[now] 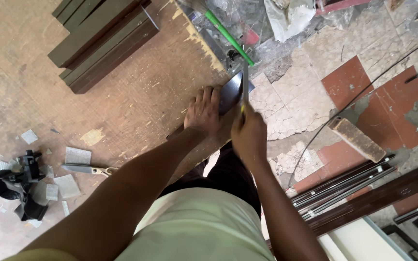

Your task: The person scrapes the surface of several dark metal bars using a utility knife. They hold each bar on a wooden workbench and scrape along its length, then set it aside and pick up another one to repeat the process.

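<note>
Pale green cloth (194, 227) of the person's shirt fills the bottom edge, closest to the lens, with dark trousers (228, 176) just beyond it. Both forearms reach forward from there.

On the worn brown desk (122, 106), the left hand (203, 113) lies palm down, fingers together and stretched flat, pressing on a dark metal piece (231, 94) that sits at the desk's edge and juts a little past it. Just beside it, the right hand (248, 135) is closed in a fist, fingers clamped on the handle of a hacksaw (244, 82). The saw's narrow frame stands nearly upright and crosses the metal piece close to the left fingertips.

Further left on the desk lie tin snips (89, 169) with pale handles, small grey offcuts (77, 155) scattered about them, and a black tool (18, 186) near the edge of view. At the far end of the desk rests a stack of dark brown metal profiles (105, 41).

Beyond the desk is a cracked floor (291, 101) of pale and red tiles. A wooden block (356, 139) lies on it, long dark bars (349, 188) lie to the right, a green-handled tool (228, 36) lies near the desk's far corner, and a thin black cable (364, 92) curves across.
</note>
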